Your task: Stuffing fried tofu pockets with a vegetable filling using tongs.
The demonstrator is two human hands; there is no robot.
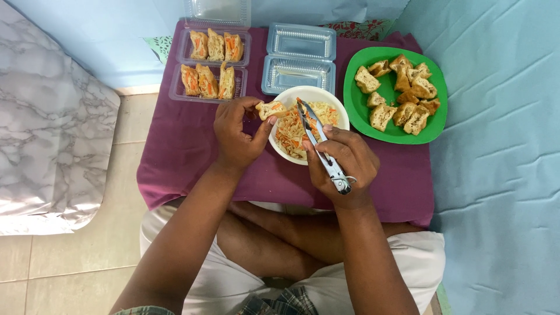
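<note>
A small counter draped in a purple cloth carries everything, and it is crowded along its far half. The near strip of cloth, between the white bowl and the person's crossed legs, lies bare. The left edge drops to a tiled floor, where a marbled grey cushion sits close by. Light blue fabric runs along the right edge, with the green plate reaching almost to that edge.

At the far left stands a clear plastic box with two trays, each holding three stuffed pieces side by side. Just beside it to the right is an empty clear box, opened flat. The green plate holds a heap of browned, unfilled pieces, and its rim appears to touch the bowl.

The left hand pinches a stuffed pastry piece between thumb and fingertips, holding it over the bowl's left rim, just off the nearer tray. Its long axis runs left to right, with the orange-flecked filling facing up.

The right hand is wrapped around metal tongs, squeezing their arms close together. The tongs slant from the handle end near the wrist, up and left, with the tips over the shredded vegetable filling in the bowl, close to the held piece.
</note>
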